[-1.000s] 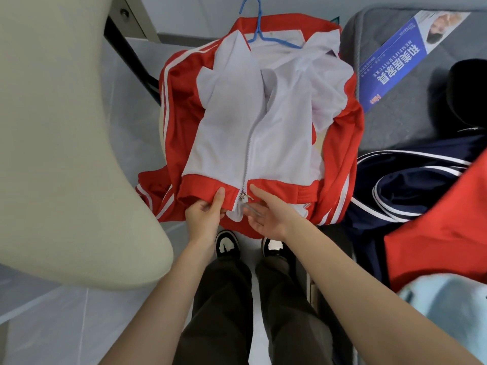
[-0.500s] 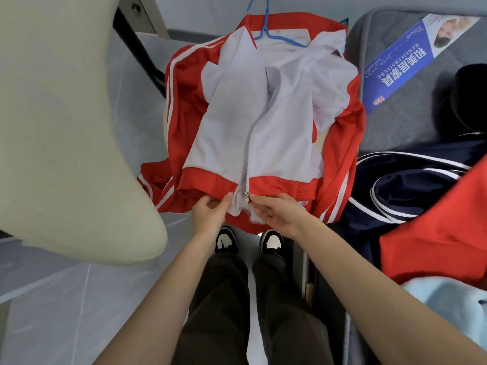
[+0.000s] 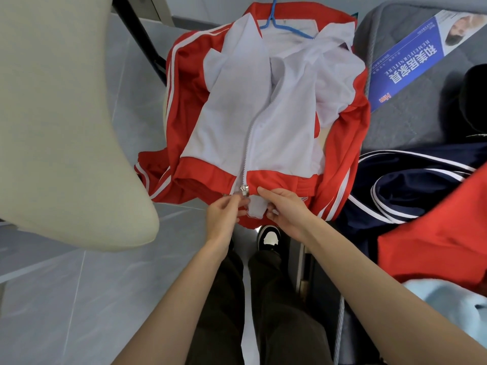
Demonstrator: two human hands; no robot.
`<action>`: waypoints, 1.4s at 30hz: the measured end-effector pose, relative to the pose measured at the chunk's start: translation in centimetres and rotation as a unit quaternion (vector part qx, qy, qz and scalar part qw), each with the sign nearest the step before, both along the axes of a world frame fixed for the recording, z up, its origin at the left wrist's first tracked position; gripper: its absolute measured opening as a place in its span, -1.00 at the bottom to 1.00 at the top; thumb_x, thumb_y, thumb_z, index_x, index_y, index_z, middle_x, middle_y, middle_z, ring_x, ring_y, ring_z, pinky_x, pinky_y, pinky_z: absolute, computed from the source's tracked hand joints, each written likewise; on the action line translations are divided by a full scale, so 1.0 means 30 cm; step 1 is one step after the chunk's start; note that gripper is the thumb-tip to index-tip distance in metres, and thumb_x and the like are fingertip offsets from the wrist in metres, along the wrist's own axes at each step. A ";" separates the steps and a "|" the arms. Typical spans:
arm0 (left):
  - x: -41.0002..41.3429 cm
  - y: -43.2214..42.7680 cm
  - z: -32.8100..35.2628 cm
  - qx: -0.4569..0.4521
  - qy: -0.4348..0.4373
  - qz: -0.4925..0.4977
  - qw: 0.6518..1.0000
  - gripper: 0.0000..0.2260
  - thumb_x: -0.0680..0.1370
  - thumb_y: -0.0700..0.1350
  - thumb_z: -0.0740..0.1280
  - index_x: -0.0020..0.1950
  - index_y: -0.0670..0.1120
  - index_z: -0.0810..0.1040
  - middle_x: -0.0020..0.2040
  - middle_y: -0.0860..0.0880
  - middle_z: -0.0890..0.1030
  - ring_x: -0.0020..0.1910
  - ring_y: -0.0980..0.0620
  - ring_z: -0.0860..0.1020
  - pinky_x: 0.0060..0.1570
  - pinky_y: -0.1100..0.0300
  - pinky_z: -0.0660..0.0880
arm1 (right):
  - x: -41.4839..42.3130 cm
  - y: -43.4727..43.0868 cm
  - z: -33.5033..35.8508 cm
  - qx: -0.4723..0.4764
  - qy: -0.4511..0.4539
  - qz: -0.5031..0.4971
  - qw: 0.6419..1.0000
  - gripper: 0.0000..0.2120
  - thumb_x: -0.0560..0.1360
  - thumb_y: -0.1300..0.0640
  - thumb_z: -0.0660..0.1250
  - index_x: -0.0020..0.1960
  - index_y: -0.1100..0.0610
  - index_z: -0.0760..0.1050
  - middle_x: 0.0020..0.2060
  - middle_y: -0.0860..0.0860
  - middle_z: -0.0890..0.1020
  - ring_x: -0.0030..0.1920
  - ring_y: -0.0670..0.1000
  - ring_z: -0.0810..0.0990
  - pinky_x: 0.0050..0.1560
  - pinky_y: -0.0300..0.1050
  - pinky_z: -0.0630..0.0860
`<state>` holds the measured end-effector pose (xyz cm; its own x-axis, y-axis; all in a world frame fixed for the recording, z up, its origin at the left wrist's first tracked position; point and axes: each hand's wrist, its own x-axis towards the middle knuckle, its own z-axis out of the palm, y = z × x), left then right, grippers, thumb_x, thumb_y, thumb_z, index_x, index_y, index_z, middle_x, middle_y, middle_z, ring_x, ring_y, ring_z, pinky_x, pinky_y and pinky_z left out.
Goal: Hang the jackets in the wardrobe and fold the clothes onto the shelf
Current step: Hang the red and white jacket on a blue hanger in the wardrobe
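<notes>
A red and white zip jacket (image 3: 263, 127) hangs on a blue hanger (image 3: 279, 21) in front of me, its white front facing up. The silver zip slider (image 3: 243, 190) sits at the red hem. My left hand (image 3: 224, 214) pinches the zip pull just below the slider. My right hand (image 3: 287, 209) grips the red hem and the white flap right of the zip. A navy jacket with white stripes (image 3: 411, 191) lies on the bed at the right, beside a red garment (image 3: 437, 238) and a light blue garment (image 3: 453, 309).
A cream curved chair back (image 3: 60, 127) fills the left side. The grey mattress (image 3: 411, 119) at the right carries a blue printed leaflet (image 3: 411, 59) and a black object (image 3: 474, 101). Grey floor tiles (image 3: 79, 299) lie below, with my dark trousers and shoes.
My left hand has shifted from the red hem to the zip pull. My right hand has slid slightly right along the hem. The zip slider now shows between the two hands.
</notes>
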<state>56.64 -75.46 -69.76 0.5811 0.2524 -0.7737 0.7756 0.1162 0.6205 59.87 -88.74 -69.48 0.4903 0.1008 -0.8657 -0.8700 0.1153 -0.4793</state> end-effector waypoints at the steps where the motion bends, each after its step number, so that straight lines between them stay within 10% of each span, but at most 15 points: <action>1: -0.001 0.000 0.001 -0.011 -0.001 0.000 1.000 -0.92 0.52 0.00 0.36 -0.08 0.04 0.64 -0.21 0.15 0.69 -0.22 0.21 0.65 -0.21 0.35 0.49 | -0.001 -0.003 0.002 0.002 -0.004 0.012 1.000 -0.83 0.53 0.11 0.36 -0.20 0.16 0.48 -0.46 -0.04 0.40 -0.42 -0.12 0.36 -0.31 -0.26 0.36; 19: -0.032 -0.018 0.023 0.018 -0.004 -0.017 1.000 -0.94 0.48 -0.03 0.43 -0.12 0.00 0.62 -0.24 0.16 0.69 -0.19 0.25 0.62 -0.15 0.36 0.47 | 0.000 0.045 -0.024 -0.075 0.014 -0.023 0.997 -0.80 0.51 0.12 0.39 -0.26 0.12 0.48 -0.42 0.01 0.44 -0.39 -0.07 0.38 -0.29 -0.20 0.37; 26: -0.035 -0.024 0.021 -0.230 0.112 0.114 0.960 -0.92 0.50 -0.02 0.41 -0.03 0.03 0.59 -0.17 0.14 0.69 -0.15 0.16 0.60 -0.15 0.26 0.44 | 0.008 0.034 -0.023 -0.080 0.018 -0.049 0.995 -0.81 0.47 0.13 0.43 -0.29 0.08 0.49 -0.37 0.00 0.52 -0.40 -0.09 0.43 -0.35 -0.24 0.39; 31: -0.049 -0.029 -0.004 0.015 -0.029 -0.073 0.997 -0.91 0.61 -0.05 0.24 -0.03 -0.02 0.51 -0.16 0.06 0.67 -0.32 0.24 0.58 -0.35 0.41 0.44 | 0.002 0.034 -0.016 -0.076 0.035 -0.032 0.996 -0.85 0.48 0.16 0.42 -0.24 0.10 0.51 -0.36 -0.01 0.51 -0.39 -0.08 0.43 -0.37 -0.24 0.40; 35: -0.044 -0.032 0.002 0.168 -0.082 -0.234 0.954 -0.79 0.66 -0.04 0.07 -0.03 -0.08 0.43 -0.23 -0.07 0.61 -0.26 -0.05 0.56 -0.26 0.03 0.47 | 0.002 0.036 -0.011 -0.088 0.020 -0.030 0.995 -0.82 0.49 0.17 0.40 -0.27 0.11 0.50 -0.38 -0.01 0.50 -0.37 -0.08 0.43 -0.31 -0.22 0.43; 38: -0.057 -0.024 0.009 0.305 -0.124 -0.314 0.891 -0.77 0.66 -0.06 0.01 -0.04 -0.08 0.41 -0.36 0.05 0.48 -0.38 0.07 0.47 -0.44 0.18 0.29 | 0.002 0.040 -0.011 -0.100 0.022 -0.026 0.994 -0.85 0.50 0.17 0.40 -0.24 0.12 0.52 -0.35 0.01 0.53 -0.37 -0.08 0.44 -0.30 -0.22 0.43; 42: -0.049 -0.030 0.024 0.143 -0.070 -0.208 0.965 -0.74 0.65 -0.11 0.08 -0.14 -0.10 0.49 -0.23 -0.05 0.64 -0.29 0.05 0.56 -0.32 0.15 0.46 | 0.003 0.046 -0.011 -0.089 0.043 -0.028 0.995 -0.88 0.50 0.16 0.40 -0.19 0.13 0.52 -0.33 0.04 0.52 -0.37 -0.07 0.45 -0.34 -0.24 0.44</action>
<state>55.18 -76.35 -69.03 0.7717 0.1664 -0.6138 0.6246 -0.3799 0.6823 59.96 -87.36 -69.81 0.4136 -0.0831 -0.9066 -0.9035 0.0856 -0.4200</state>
